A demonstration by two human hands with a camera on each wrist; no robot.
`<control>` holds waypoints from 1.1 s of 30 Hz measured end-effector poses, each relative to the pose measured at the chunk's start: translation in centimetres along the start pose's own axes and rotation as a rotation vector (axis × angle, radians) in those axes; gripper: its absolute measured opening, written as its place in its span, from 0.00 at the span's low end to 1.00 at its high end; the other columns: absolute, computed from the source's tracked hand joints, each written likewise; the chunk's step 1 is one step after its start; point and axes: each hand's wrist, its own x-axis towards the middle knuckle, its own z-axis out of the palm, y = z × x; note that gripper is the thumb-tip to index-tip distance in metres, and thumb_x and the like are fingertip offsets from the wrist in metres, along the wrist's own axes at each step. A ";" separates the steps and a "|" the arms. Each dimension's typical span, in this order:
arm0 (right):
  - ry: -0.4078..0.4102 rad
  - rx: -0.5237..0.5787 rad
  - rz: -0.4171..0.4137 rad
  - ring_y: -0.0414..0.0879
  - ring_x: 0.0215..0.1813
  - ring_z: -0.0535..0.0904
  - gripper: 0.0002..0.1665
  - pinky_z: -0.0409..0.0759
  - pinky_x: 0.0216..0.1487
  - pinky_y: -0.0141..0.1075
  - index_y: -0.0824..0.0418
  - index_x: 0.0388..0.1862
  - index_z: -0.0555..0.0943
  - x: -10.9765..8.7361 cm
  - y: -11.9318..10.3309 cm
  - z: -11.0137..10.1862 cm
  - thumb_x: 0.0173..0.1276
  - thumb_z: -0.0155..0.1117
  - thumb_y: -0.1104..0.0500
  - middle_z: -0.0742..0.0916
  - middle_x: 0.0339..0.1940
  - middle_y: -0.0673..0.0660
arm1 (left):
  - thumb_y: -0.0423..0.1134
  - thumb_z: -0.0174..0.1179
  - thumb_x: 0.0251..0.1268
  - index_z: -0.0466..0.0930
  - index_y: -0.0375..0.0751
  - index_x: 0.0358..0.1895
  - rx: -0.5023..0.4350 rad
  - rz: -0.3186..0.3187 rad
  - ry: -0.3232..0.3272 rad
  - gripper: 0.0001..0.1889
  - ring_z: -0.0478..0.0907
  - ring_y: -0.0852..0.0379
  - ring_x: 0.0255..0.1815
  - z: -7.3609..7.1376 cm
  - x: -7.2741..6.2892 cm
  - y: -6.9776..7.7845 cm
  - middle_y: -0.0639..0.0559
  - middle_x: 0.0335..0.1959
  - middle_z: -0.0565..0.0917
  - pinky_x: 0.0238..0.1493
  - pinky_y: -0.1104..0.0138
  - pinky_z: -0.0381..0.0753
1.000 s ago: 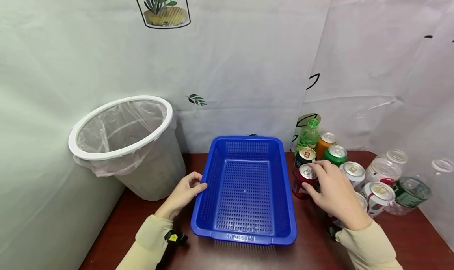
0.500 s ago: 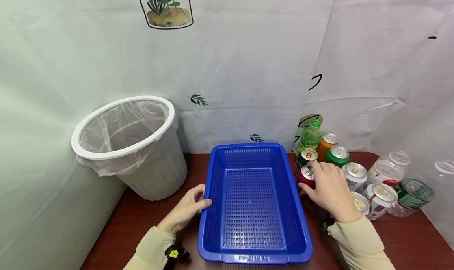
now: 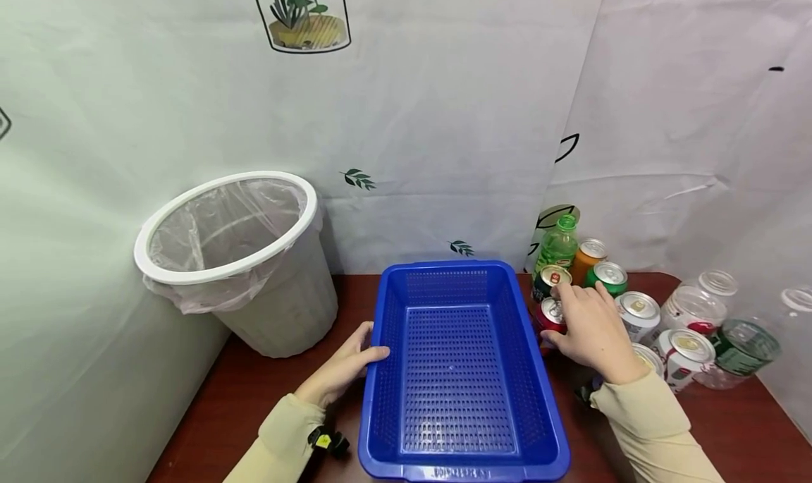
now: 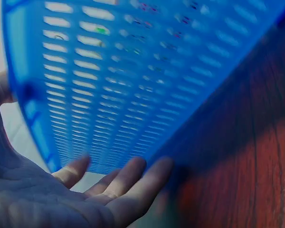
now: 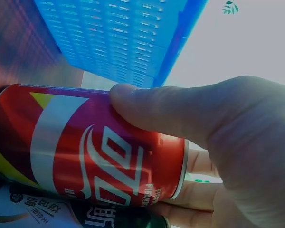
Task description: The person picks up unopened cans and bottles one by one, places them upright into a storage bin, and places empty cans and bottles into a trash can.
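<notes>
A blue perforated plastic basket stands on the table in the middle of the head view. At its left side my left hand pinches the rim, thumb over the edge and fingers outside against the wall, as the left wrist view shows. My right hand grips a red soda can beside the basket's right wall. The thumb presses one side of that can, and the fingers are partly hidden behind it. A dark can with a gold top stands just behind the red one.
A lined waste bin is at the left. Around my right hand stand a green bottle, an orange can, a green can and several white cans. Clear plastic bottles are at the far right.
The basket has moved toward me and slightly right, with my left hand on its rim. My right hand has stayed at the red can, shifting only a little.
</notes>
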 end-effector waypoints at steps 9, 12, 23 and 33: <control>-0.002 0.051 -0.034 0.67 0.44 0.82 0.39 0.69 0.62 0.66 0.68 0.48 0.75 0.3 0.0 -2.1 0.44 0.87 0.51 0.87 0.39 0.65 | 0.39 0.48 0.78 0.39 0.59 0.85 -0.080 -0.006 -0.071 0.39 0.78 0.41 0.65 0.2 1.3 -1.2 0.31 0.76 0.67 0.59 0.57 0.81; 0.014 0.069 -0.015 0.63 0.39 0.83 0.39 0.77 0.47 0.60 0.66 0.50 0.76 0.6 0.0 -3.4 0.45 0.86 0.50 0.87 0.38 0.64 | 0.41 0.48 0.78 0.36 0.63 0.85 -0.106 0.018 -0.094 0.40 0.75 0.39 0.68 0.2 1.4 -1.3 0.34 0.79 0.63 0.61 0.56 0.80; 0.076 0.071 0.009 0.57 0.36 0.84 0.38 0.78 0.35 0.56 0.60 0.52 0.78 2.9 -0.2 -7.6 0.46 0.86 0.48 0.88 0.41 0.62 | 0.41 0.46 0.76 0.35 0.62 0.85 -0.160 0.065 -0.089 0.41 0.71 0.37 0.71 0.7 1.6 -1.7 0.33 0.80 0.59 0.63 0.54 0.79; 0.104 0.177 -0.069 0.51 0.38 0.84 0.36 0.78 0.38 0.49 0.57 0.49 0.79 6.1 -2.5 -6.7 0.44 0.87 0.48 0.89 0.39 0.56 | 0.45 0.44 0.74 0.38 0.60 0.85 -0.195 0.050 -0.018 0.39 0.70 0.40 0.69 1.7 1.5 -2.5 0.30 0.79 0.58 0.63 0.56 0.75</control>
